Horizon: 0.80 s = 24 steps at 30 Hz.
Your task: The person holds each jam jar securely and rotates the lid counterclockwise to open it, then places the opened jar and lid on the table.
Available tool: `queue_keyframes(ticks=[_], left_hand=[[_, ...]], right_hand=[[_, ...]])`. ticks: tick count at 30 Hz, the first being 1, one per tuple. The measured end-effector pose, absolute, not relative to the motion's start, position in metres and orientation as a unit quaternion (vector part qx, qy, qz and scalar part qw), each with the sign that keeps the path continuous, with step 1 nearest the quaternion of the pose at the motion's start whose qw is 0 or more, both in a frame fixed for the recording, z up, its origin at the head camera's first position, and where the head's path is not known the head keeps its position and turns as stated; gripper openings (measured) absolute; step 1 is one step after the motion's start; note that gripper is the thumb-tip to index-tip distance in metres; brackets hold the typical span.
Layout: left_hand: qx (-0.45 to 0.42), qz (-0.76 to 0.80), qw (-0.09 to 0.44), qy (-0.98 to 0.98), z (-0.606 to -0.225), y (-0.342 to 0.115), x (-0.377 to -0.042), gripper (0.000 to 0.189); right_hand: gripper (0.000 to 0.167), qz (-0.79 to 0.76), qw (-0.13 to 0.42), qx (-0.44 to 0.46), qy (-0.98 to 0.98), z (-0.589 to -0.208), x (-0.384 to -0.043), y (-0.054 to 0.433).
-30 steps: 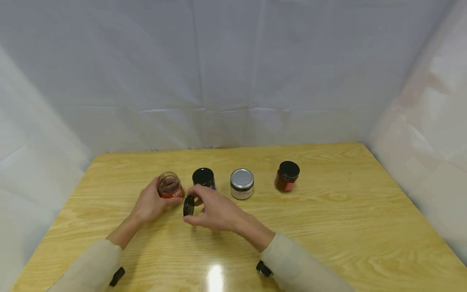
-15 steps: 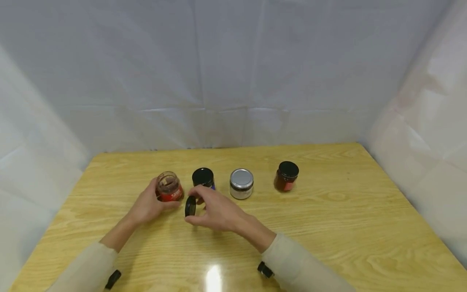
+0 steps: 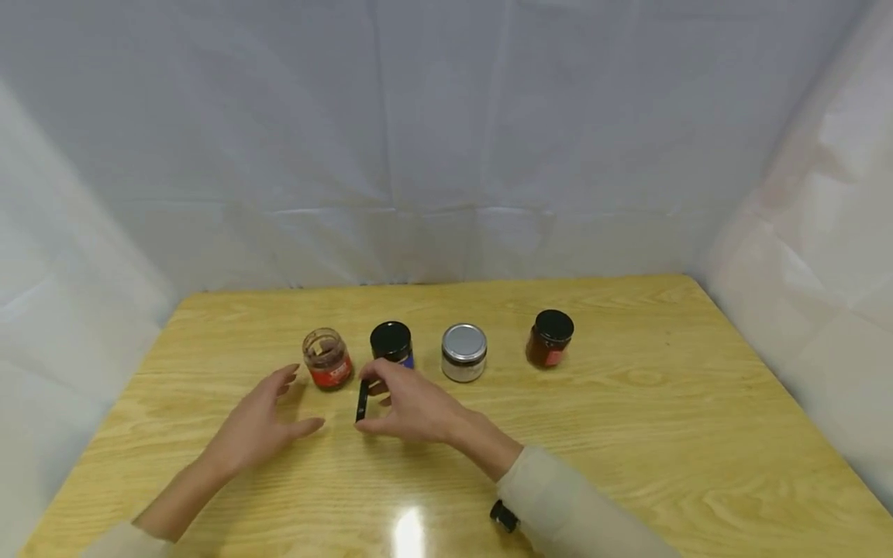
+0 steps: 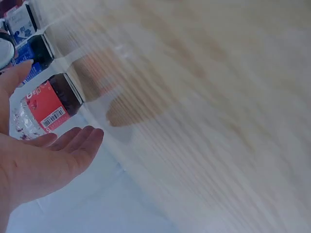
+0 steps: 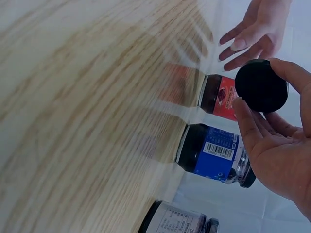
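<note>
A glass jar with a red label [image 3: 331, 375] stands uncovered on the table, some dark contents low inside it. My left hand [image 3: 251, 430] is apart from it, at its near left side, with fingers spread and nothing in them; in the left wrist view the same jar [image 4: 48, 109] shows beyond the fingers. My right hand [image 3: 417, 403] pinches a black lid [image 3: 362, 401] by its edge, the disc held upright. The right wrist view shows the lid [image 5: 262, 86] between thumb and fingers, partly covering the red-labelled jar.
Just behind my right hand is a blue-labelled jar [image 3: 391, 341] with a black lid. Further right stand a silver-lidded jar [image 3: 463, 353] and a dark red jar [image 3: 549, 339] with a black lid. Whitish sheeting [image 3: 446, 155] hangs behind the wooden table [image 3: 628, 434].
My left hand has let go of the red-labelled jar and drawn back toward me and to the left. The lid in my right hand has turned more edge-on.
</note>
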<state>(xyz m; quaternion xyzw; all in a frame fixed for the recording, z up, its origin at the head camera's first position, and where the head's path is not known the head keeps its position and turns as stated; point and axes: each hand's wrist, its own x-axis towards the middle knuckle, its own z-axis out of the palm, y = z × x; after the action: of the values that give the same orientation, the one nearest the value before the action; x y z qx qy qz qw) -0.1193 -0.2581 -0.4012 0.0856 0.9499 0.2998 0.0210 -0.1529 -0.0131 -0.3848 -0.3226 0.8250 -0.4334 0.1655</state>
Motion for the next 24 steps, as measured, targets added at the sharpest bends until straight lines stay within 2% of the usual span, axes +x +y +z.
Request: queue_keyframes(ticks=[10, 24], left_hand=[[0.145, 0.180, -0.026, 0.973, -0.406, -0.270, -0.100, 0.095], [0.169, 0.088, -0.036, 0.981, -0.406, -0.276, -0.088, 0.093]], right_hand=[[0.056, -0.436, 0.197, -0.329, 0.814, -0.394, -0.159, -0.030], [0.059, -0.355, 0.186, -0.340, 0.851, -0.408, -0.163, -0.048]])
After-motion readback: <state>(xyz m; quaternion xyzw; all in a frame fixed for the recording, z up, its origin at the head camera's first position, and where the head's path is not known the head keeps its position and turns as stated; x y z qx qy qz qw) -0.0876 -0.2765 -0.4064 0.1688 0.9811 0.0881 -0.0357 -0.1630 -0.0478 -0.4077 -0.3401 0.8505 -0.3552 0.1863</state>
